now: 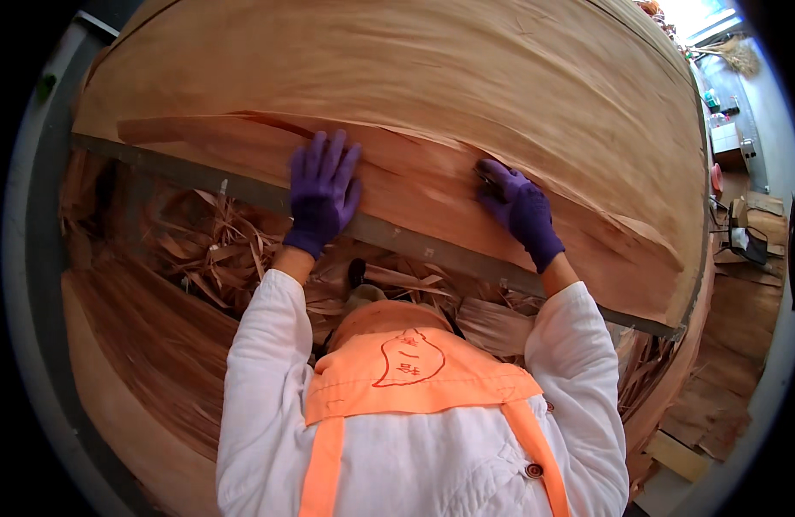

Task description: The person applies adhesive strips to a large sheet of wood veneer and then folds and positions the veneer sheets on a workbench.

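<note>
Veneer (415, 191) lies in a long reddish strip along the near side of the table (423, 246), beneath both hands; its upper edge is ragged and lifts in places against the paler sheet (397, 69) beyond. Which of the two layers is on top, I cannot tell.

At the far left, below the table, a darker brown stack (148, 336) curves toward the lower edge of the view. Next to it, torn scraps (217, 254) lie in a tangled heap under the table's near edge. Then comes the left hand (324, 189), in a purple glove, palm down on the strip, fingers straight and slightly spread, with hold of nothing that shows. Between the white sleeves, the orange apron (423, 366) covers the person's front.

Further right, the right hand (520, 207), also gloved in purple, is over the strip, fingers bent and drawn together around a small dark tool (484, 175); its exact kind is hidden. Beyond the table's right end, flat brown sheets (729, 336) lie on the floor, with a dark chair (746, 246) near them and a straw broom (742, 59) farther up.
</note>
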Demonstrator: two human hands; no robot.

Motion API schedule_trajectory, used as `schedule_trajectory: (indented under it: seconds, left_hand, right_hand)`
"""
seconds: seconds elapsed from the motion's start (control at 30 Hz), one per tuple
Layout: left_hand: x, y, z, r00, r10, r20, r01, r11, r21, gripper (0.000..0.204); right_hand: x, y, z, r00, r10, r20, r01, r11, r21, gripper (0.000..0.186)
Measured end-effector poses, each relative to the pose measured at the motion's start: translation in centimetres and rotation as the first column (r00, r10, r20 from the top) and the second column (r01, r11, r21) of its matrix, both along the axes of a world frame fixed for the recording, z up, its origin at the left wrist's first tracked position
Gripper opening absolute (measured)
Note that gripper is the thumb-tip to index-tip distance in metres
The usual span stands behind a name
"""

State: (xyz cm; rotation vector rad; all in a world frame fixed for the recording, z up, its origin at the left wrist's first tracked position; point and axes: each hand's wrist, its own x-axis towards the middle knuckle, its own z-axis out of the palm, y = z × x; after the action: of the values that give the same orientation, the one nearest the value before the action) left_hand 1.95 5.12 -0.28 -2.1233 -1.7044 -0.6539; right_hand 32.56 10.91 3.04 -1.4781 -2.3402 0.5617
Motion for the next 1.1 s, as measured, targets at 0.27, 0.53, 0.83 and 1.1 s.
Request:
schedule_trajectory:
  seconds: [0.27, 0.53, 0.83, 1.1]
  left_hand:
    - [-1.4, 0.6, -0.8, 0.992, -0.096, 0.078, 0.106, 0.986, -0.127, 0.049]
    - [-4.2, 0.6, -0.6, 0.988, -0.095, 0.123, 0.099, 0.995, -0.024, 0.045]
    - [-7.0, 0.8, -0.2, 0.983, -0.06, 0.172, 0.064, 0.998, -0.017, 0.044]
    - [-7.5, 1.3, -1.1, 0.989, -0.082, 0.126, 0.087, 0.996, -0.036, 0.042]
  right_hand:
    - [-8.5, -0.9, 3.4, 0.99, 0.138, 0.007, -0.138, 0.99, 0.036, 0.038]
    - [-11.1, 1.1, 0.5, 0.968, 0.193, 0.158, -0.178, 0.979, -0.101, 0.045]
    - [-11.2, 1.0, 0.7, 0.978, 0.176, 0.115, -0.164, 0.981, -0.105, 0.045]
    - [-11.2, -0.5, 1.4, 0.993, 0.117, -0.015, -0.118, 0.99, -0.071, 0.039]
